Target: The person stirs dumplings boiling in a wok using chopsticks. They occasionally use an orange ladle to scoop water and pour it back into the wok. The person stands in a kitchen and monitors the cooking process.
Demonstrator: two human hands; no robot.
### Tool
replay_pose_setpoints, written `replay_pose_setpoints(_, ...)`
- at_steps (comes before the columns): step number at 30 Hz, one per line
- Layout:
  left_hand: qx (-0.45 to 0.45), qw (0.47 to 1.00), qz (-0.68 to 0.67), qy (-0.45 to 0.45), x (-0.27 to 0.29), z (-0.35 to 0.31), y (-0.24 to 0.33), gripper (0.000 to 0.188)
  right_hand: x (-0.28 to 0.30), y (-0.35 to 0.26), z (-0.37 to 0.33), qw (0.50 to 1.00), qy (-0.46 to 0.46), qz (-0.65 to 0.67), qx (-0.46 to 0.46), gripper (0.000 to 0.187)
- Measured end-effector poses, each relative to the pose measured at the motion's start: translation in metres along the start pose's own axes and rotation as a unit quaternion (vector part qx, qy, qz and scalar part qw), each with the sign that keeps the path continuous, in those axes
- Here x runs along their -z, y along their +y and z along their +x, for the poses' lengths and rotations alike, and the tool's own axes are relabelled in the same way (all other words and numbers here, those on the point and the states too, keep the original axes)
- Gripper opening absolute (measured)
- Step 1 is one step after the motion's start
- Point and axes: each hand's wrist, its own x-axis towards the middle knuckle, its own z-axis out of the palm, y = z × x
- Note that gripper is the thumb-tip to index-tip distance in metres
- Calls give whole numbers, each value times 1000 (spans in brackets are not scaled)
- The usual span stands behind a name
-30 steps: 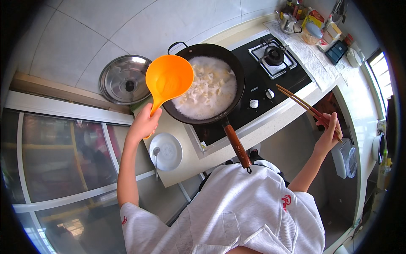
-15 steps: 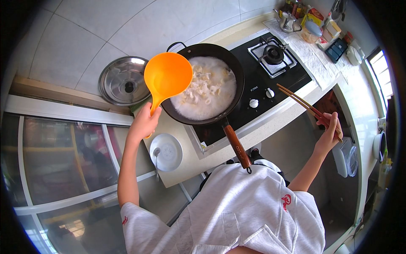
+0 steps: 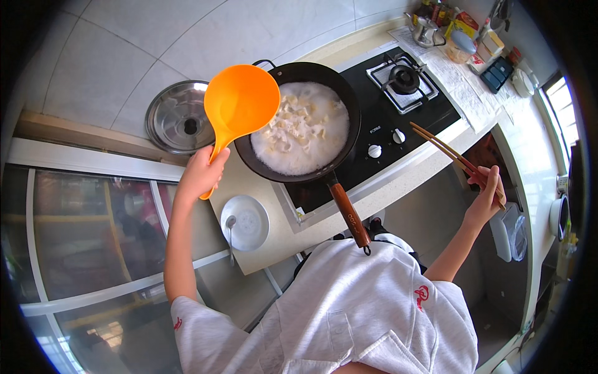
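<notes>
Closed round its handle, my left hand [image 3: 202,172] holds up an orange water ladle [image 3: 242,103]. The ladle's bowl overlaps the left rim of a black wok [image 3: 351,115] in this view. White foamy liquid with pale pieces [image 3: 302,128] fills the wok, which sits on the left side of the stove. Its brown wooden handle [image 3: 349,213] points toward my body. Off to the right, my right hand [image 3: 487,189] grips a pair of wooden chopsticks [image 3: 445,148]. Their tips point up and left, apart from the wok, beyond the counter's front edge.
A steel lid [image 3: 180,118] leans by the tiled wall, left of the wok. On the near counter stands a white bowl [image 3: 248,215] with a spoon [image 3: 231,229]. Right of the wok is a second burner [image 3: 403,80]. A kettle [image 3: 425,32] and containers crowd the far right corner.
My left hand has moved left and slightly up with the ladle, uncovering more of the wok's contents. The right hand and chopsticks have hardly moved.
</notes>
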Motion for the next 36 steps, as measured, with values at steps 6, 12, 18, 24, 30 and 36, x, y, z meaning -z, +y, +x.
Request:
replay_pose_setpoints(6,9,995,-90,-29,23,-11,15,28,1,1,0,1000,1,8,-3,35)
replay_pose_setpoints(12,49,963,-261,-47,54,-31,33,25,2,2,-1,1000,-5,4,-10,35)
replay_pose_setpoints(18,23,909,-412,-56,70,-53,8,20,4,2,0,1000,-6,-1,-7,36)
replay_pose_setpoints(24,39,877,-479,34,65,-70,-46,15,5,-2,0,1000,6,-2,-15,39)
replay_pose_setpoints(30,107,835,-533,86,38,-49,-126,16,1,22,2,991,-5,-72,116,38)
replay_pose_setpoints(36,163,799,-574,70,2,-22,-206,12,-42,15,-7,924,-201,-323,40,11)
